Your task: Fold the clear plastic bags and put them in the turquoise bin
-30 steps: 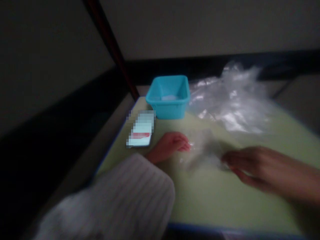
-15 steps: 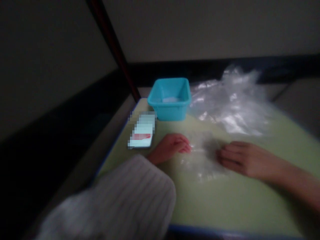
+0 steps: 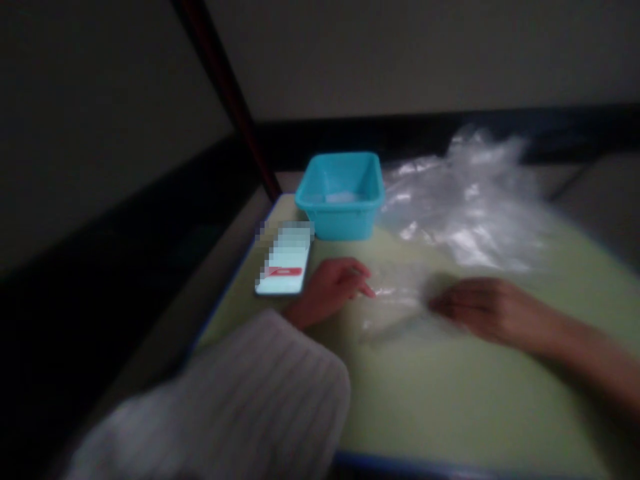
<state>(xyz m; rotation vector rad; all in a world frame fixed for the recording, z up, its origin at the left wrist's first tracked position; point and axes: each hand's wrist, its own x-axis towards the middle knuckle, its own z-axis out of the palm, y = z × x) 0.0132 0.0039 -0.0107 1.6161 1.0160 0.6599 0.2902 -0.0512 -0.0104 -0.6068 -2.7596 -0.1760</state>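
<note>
A small clear plastic bag (image 3: 397, 297) lies flat on the pale green table (image 3: 450, 400). My left hand (image 3: 334, 287), in a white ribbed sleeve, rests at the bag's left edge with its fingers curled and pinching the plastic. My right hand (image 3: 480, 308) lies on the bag's right side, fingers stretched toward the left; it is smeared by motion.
A turquoise plastic tub (image 3: 341, 193) stands at the back of the table, something pale inside. A phone (image 3: 285, 261) with a lit screen lies left of my left hand. A heap of clear plastic bags (image 3: 465, 200) fills the back right. A dark post (image 3: 225, 93) rises behind.
My right hand slid left along the bag and then lifted slightly toward the back. The bag's right part has been flattened. My left hand has barely moved.
</note>
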